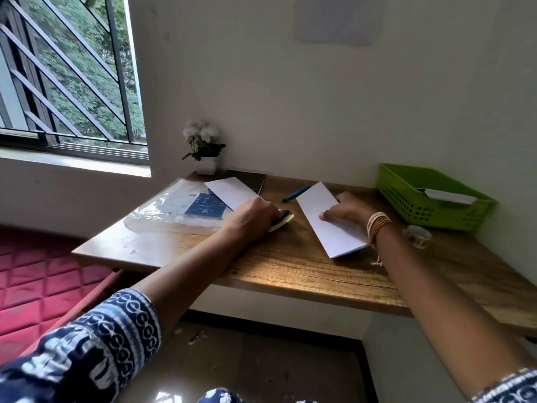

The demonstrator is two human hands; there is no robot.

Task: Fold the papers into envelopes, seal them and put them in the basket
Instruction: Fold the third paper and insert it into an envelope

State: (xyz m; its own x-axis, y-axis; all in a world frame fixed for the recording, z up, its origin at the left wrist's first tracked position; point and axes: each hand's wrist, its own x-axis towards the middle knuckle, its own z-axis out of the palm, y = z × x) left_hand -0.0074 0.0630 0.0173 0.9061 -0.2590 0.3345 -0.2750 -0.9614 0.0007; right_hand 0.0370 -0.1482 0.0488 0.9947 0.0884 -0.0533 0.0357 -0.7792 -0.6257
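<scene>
White folded paper (328, 221), a long narrow strip, lies on the wooden bench (290, 269) right of the frame's centre. Its long axis runs diagonally, from a far end near the upper middle of the bench down to a near end toward the lower right, where a folded edge shows some thickness. The right hand (345, 212) rests on the right half of this strip with its fingers spread fairly flat across the paper, pressing it down rather than curling round it; bangles (377, 225) circle the wrist.

Left of centre, the left hand (255, 215) lies knuckles up with its fingers bent down over a small yellowish pad (283, 222) that has a dark patterned item on top; whether the fingers actually grip it cannot be told from this angle. A second white sheet (231, 193) lies just beyond that hand, its long axis slanting from upper left to lower right, overlapping a clear plastic packet (174, 210) with a blue label.

A blue pen (295, 194) lies between the two sheets, pointing up and right. At the right edge of the frame a green basket (406, 196) sits on the bench against the wall, with white paper (447, 196) inside it. A small clear object (417, 234) sits just in front of the basket. A white-flowered potted plant (203, 148) stands at the bench's far left corner beside a dark notebook (252, 178).
</scene>
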